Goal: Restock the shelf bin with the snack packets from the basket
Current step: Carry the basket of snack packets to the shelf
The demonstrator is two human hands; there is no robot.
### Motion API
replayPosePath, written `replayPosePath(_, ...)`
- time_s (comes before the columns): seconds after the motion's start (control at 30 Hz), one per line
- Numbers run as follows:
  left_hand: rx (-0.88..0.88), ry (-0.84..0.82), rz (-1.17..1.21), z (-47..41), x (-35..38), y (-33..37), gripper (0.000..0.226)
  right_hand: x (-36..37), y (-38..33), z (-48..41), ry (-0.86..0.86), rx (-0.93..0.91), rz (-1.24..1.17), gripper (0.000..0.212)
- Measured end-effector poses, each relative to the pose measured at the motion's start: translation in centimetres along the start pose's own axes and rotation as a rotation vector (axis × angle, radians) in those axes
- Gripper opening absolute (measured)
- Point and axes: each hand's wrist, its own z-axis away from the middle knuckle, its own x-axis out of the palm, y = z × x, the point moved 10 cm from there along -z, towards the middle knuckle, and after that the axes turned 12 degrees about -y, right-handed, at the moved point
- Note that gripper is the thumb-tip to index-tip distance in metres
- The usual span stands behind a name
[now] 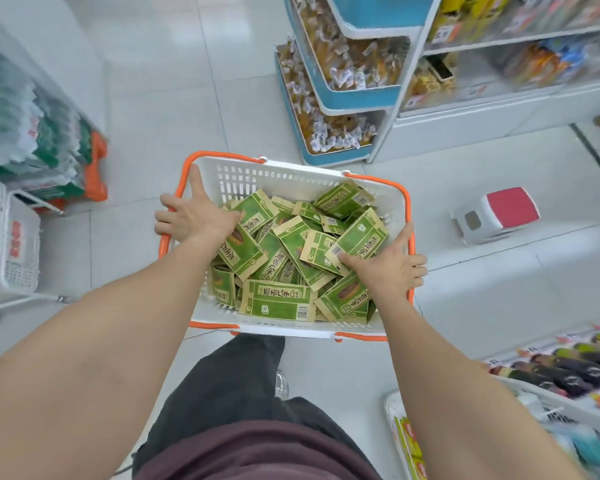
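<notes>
1. The basket (257,178), white with orange handles folded down along its rim, is held over the tiled floor between both hands and carried in front of the body.
2. The left hand (194,216) grips the left edge. Its forefinger lies straight along the rim toward the far left corner, its thumb rests on the packets inside, and its other fingers are curled over the orange handle outside.
3. The right hand (388,268) mirrors it on the right edge: forefinger along the rim, thumb pressing a packet by its barcode, remaining fingers wrapped round the outside.
4. The snack packets (291,244), green and tan, fill the basket in a loose heap, overlapping, with their long axes pointing every way. None has left the basket, so I judge the restocking not yet begun.
5. The tiered blue bins (359,97) stand on the floor beyond the basket's far right corner, well apart from it. Which bin is to be filled I cannot tell.
6. The next move turns on that bearing — ahead and to the right. The right hand is the nearer, so it would likely do the reaching once the basket is set down or held one-handed.
</notes>
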Motion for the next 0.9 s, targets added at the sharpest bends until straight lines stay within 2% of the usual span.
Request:
replayPosePath(0.23, 0.135, -0.092, -0.114, -4.1, 5.1, 20.8, 0.123, -7.8, 2.3, -13.0, 0.051, 0.189, -0.062, 0.157)
replayPosePath(0.53, 0.376, -0.113, -0.235, -3.6, 9.1, 47.8, 0.124, -18.3, 6.8, -27.1, 0.127, 0.344, -0.222, 0.161)
replayPosePath(0.67, 0.402, -0.120, -0.253, -2.7, 12.4, 58.8, 0.123, -23.7, 9.0, -35.5, 0.150, 0.359, -0.255, 0.161)
replayPosePath(0.9, 0.350, -0.090, -0.232, -1.1, 17.7, 75.4, 0.119, -34.9, 11.6, -51.8, 0.166, 0.299, -0.241, 0.152)
